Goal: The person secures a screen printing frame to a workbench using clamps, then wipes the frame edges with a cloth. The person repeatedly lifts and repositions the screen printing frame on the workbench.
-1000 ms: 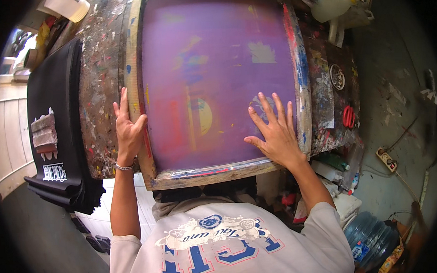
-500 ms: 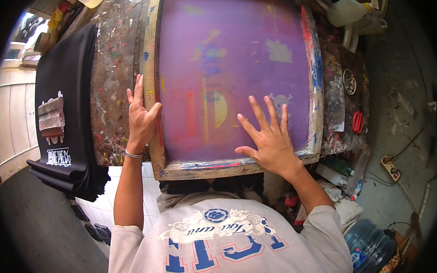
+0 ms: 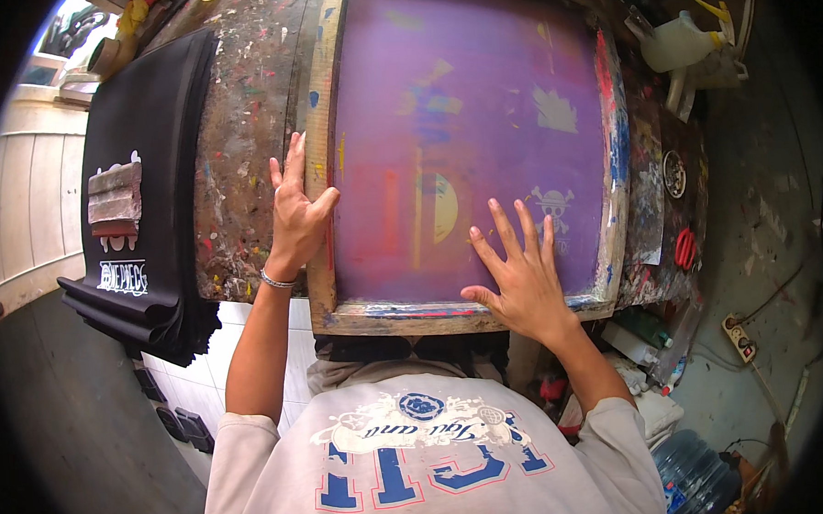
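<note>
A wooden-framed silkscreen (image 3: 319, 206) with purple mesh lies on the workbench in front of me. Along its left rail rests my left hand (image 3: 298, 216), fingers stretched forward and thumb reaching over the wood toward the inner edge. A beaded bracelet circles that wrist. My right hand (image 3: 523, 284) is spread open over the lower right of the mesh, nothing in it; whether the palm presses down cannot be told. Beyond its fingertips a skull-and-crossbones stencil (image 3: 553, 207) shows in the mesh. Whatever lies beneath the screen is hidden.
A stack of black fabric (image 3: 152, 94) with white prints lies at left, a squeegee-like block (image 3: 115, 204) on top. On the paint-spattered bench (image 3: 241, 145) at right are red scissors (image 3: 685, 249) and a small round dish (image 3: 673, 174). A spray bottle (image 3: 682, 43) stands far right.
The whole view has shifted, so the screen and bench appear farther right. Both hands keep nearly the same places on the screen, fingers still extended.
</note>
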A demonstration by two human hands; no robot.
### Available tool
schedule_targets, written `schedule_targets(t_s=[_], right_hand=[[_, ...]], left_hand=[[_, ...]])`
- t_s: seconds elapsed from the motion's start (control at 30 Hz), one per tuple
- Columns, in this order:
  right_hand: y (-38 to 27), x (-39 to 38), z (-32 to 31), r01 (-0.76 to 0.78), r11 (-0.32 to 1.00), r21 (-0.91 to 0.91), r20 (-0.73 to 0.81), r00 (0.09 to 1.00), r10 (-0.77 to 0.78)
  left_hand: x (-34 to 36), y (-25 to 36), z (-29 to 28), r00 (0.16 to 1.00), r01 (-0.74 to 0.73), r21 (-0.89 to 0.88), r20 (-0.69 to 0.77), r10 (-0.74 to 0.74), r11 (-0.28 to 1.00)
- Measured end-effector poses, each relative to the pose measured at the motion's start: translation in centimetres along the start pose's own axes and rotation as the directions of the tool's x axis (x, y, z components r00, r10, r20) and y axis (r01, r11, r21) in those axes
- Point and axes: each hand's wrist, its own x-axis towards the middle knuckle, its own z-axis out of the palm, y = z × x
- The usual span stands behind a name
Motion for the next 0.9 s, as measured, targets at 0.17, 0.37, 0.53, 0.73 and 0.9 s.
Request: schedule_targets(t_s=[0.17, 0.37, 0.53, 0.73, 0.9], right_hand=[[0.22, 0.61, 0.23, 0.011, 0.999, -0.034, -0.032, 0.999, -0.012], [-0.15, 0.41, 0.08, -0.002, 1.000, -0.028, 0.005, 1.000, 0.002], [0.06, 0.71, 0.36, -0.010, 0.999, -0.045, -0.024, 1.000, 0.009], [-0.25, 0.49, 0.25, -0.018, 0.998, -0.061, -0.011, 1.000, 0.018], [-0.34, 0.31, 0.81, -0.027, 0.998, -0.054, -0.020, 0.999, 0.026]], left_hand=[[0.01, 0.40, -0.14, 1.000, -0.006, 0.014, 0.005, 0.006, 1.000], [0.06, 0.25, -0.01, 1.000, -0.011, -0.016, -0.008, 0.011, 1.000], [0.03, 0.07, -0.02, 1.000, -0.017, -0.011, -0.013, 0.017, 1.000], [0.02, 0.29, -0.05, 1.000, -0.013, -0.001, -0.009, 0.013, 1.000], [0.03, 0.13, -0.04, 1.000, -0.016, 0.007, -0.011, 0.016, 1.000]])
